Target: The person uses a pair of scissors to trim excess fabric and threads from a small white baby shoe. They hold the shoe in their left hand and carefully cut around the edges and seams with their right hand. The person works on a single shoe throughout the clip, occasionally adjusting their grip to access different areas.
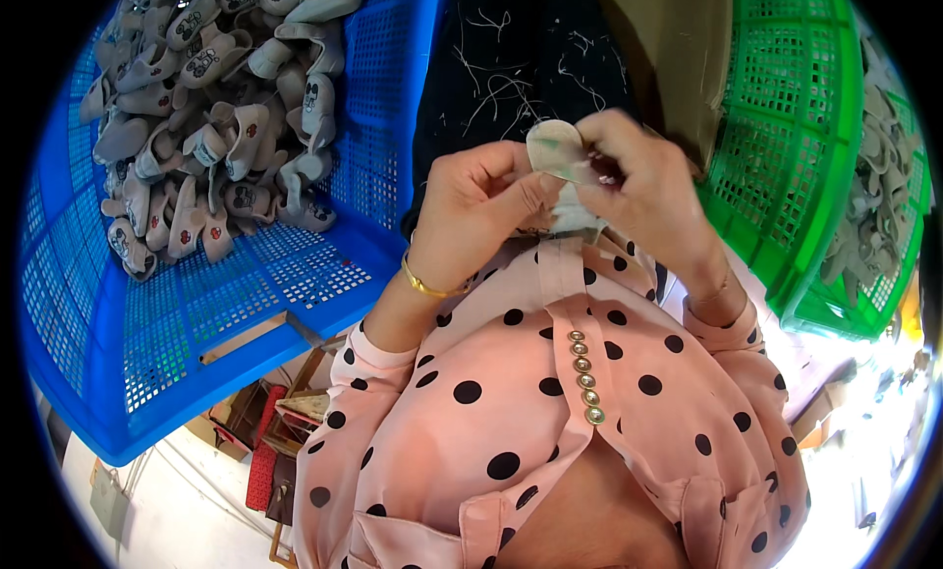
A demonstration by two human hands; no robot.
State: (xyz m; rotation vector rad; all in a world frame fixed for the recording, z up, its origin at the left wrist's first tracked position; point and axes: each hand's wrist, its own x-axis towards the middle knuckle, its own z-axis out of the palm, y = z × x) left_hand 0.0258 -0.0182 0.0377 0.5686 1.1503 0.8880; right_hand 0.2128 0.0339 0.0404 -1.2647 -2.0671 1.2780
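In front of my chest, both hands work on a small pale shoe (555, 148). Its rounded, whitish end shows between them; my fingers cover the rest. My left hand (467, 210) pinches its near left side with thumb and fingertips. My right hand (653, 181) is curled closed around its right end, slightly smeared by motion. Small whitish-pink bits show between the right fingers, too blurred to name. Beyond the hands, loose pale threads (501, 78) lie scattered over dark cloth on my lap.
At my left stands a large blue plastic basket (196, 318) with a heap of small grey printed shoes (211, 137). A green plastic basket (786, 156) at my right has more grey shoes (874, 186) beyond its near wall. A wooden stool-like frame (295, 412) sits below the blue basket.
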